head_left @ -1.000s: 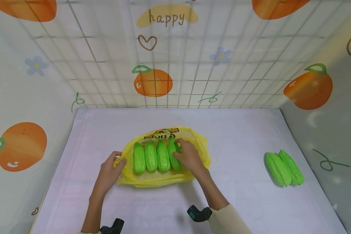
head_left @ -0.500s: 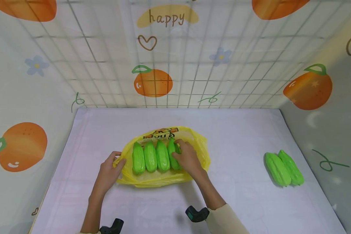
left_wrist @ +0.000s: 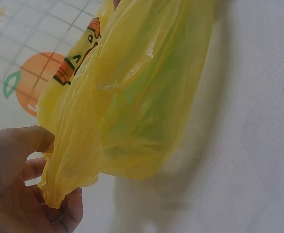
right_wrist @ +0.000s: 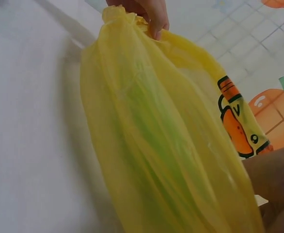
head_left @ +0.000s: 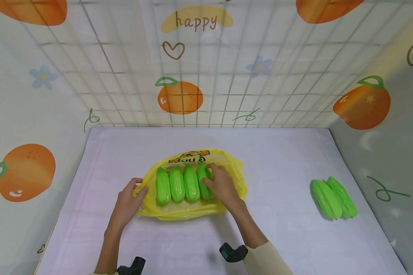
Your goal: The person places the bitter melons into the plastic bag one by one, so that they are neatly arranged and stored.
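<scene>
A yellow plastic bag (head_left: 168, 213) with printed drawings lies spread open in the middle of the table, several long green ridged gourds (head_left: 177, 184) side by side in it. My left hand (head_left: 130, 198) pinches the bag's gathered left edge between thumb and fingers, as the left wrist view also shows. At the bag's right side my right hand (head_left: 223, 186) reaches inside and holds the rightmost green gourd (head_left: 204, 183), thumb and fingers at its side. In the right wrist view the bag wall (right_wrist: 147, 111) hides the gourds, which show through it as green shapes.
Two more green gourds (head_left: 334, 198) lie side by side at the table's right. The white table (head_left: 278, 160) is bounded at the back and sides by cloth walls (head_left: 282, 95) printed with oranges. Both wrists wear black camera mounts (head_left: 234, 253).
Both hands stay almost still at the bag, the right hand on the rightmost gourd throughout. The right forearm shifts only very slightly.
</scene>
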The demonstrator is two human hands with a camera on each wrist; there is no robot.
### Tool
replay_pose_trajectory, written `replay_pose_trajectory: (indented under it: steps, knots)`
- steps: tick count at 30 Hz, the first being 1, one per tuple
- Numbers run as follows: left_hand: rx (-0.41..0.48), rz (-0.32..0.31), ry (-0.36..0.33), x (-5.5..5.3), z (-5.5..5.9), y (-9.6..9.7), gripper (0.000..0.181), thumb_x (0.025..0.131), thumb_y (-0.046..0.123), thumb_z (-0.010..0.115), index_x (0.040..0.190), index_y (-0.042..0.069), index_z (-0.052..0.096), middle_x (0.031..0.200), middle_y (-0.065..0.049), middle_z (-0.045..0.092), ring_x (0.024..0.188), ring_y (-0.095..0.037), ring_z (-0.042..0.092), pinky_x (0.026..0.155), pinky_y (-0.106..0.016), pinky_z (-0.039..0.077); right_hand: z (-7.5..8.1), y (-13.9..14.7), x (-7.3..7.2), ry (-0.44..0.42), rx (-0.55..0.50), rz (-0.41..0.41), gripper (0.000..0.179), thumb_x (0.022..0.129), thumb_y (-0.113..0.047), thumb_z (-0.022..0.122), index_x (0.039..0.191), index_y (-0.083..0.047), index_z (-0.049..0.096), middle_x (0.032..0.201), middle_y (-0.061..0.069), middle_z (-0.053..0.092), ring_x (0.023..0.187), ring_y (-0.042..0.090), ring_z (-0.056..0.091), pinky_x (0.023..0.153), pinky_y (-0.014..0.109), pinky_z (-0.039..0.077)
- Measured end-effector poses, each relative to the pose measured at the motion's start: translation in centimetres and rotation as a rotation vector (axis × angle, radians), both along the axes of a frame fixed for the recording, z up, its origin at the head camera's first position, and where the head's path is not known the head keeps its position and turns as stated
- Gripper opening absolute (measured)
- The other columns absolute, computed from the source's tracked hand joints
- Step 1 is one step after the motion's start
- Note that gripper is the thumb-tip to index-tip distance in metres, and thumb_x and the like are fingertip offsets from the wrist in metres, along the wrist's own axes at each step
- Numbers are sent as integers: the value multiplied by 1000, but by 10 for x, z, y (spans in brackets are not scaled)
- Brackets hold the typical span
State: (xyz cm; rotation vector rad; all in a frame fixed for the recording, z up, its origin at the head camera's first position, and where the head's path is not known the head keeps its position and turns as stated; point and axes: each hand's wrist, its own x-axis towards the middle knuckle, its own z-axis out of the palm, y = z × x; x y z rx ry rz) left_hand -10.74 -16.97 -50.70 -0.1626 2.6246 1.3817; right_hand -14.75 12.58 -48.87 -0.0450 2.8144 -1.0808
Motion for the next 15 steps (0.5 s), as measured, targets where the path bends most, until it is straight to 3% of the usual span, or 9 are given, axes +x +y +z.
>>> replay_pose_trajectory:
  steps: [4,15]
  knots:
    - [0,0,1,0,0,0,38,101,35,55,132,12,54,126,-15,63,101,-27,61,86,-47,49,5,1,1,8,4,9,45,93,-16,67,135,-2,56,128,22,58,111,35,56,89,49,47]
    - [13,-6,9,0,-1,1,36,101,34,56,130,13,55,121,-14,65,91,-24,61,80,-39,48,34,5,8,57,-14,54,37,93,-10,65,128,-3,62,118,21,64,108,35,61,86,50,50]
